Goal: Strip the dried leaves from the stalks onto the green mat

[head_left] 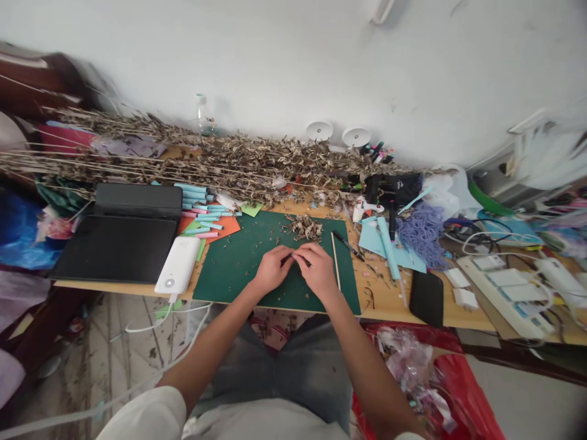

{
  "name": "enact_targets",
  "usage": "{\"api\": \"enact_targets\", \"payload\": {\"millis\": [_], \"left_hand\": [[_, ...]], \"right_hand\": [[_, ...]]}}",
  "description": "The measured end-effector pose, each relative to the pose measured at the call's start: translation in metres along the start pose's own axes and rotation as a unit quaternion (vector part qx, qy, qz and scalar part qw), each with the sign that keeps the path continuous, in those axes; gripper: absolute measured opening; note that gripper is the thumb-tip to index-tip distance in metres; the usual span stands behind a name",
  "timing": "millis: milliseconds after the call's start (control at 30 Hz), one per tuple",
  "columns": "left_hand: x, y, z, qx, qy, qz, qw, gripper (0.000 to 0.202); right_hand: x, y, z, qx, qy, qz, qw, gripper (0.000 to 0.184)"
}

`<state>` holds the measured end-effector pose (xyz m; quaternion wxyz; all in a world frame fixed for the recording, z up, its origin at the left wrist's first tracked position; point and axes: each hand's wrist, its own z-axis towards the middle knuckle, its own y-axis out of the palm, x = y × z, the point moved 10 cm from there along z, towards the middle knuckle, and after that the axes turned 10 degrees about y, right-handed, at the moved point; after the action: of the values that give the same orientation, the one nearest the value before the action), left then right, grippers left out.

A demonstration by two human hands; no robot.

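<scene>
Both my hands meet over the green cutting mat (238,263) near its middle. My left hand (273,267) and my right hand (317,267) are closed in a pinch on a small thin dark piece (293,256) held between them; I cannot make out what it is. A little heap of dried leaf bits (305,227) lies just beyond my fingers. A thin wooden stick (336,261) rests on the mat right of my right hand, and a dark pen-like tool (348,245) lies beside it.
Long dried stalks with leaves (206,156) stretch across the back of the wooden table (389,299). A black case (123,238) and white power bank (178,264) sit left, rolled paper tubes (202,211) behind. A black phone (426,297), purple yarn (419,232) and a power strip (504,293) lie right. A red bag (458,379) is below.
</scene>
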<state>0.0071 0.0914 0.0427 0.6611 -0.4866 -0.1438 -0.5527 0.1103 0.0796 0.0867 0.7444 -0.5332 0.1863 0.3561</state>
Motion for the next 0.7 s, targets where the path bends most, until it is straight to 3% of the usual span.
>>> {"api": "enact_targets", "payload": {"millis": [133, 400, 467, 700], "left_hand": [[0.001, -0.002, 0.001, 0.009, 0.008, -0.003, 1.000, 0.019], [-0.002, 0.000, 0.000, 0.011, 0.003, -0.009, 1.000, 0.020], [-0.002, -0.001, 0.000, 0.014, 0.001, -0.010, 1.000, 0.020], [0.001, -0.001, 0.001, 0.011, 0.014, -0.005, 1.000, 0.021]], "right_hand": [[-0.001, 0.002, -0.003, 0.000, 0.006, -0.028, 1.000, 0.018], [0.017, 0.000, -0.001, 0.014, 0.106, 0.062, 0.992, 0.011], [0.015, 0.001, 0.000, 0.013, 0.089, 0.057, 0.994, 0.007], [0.003, 0.003, -0.005, -0.002, 0.017, -0.018, 1.000, 0.019]]}}
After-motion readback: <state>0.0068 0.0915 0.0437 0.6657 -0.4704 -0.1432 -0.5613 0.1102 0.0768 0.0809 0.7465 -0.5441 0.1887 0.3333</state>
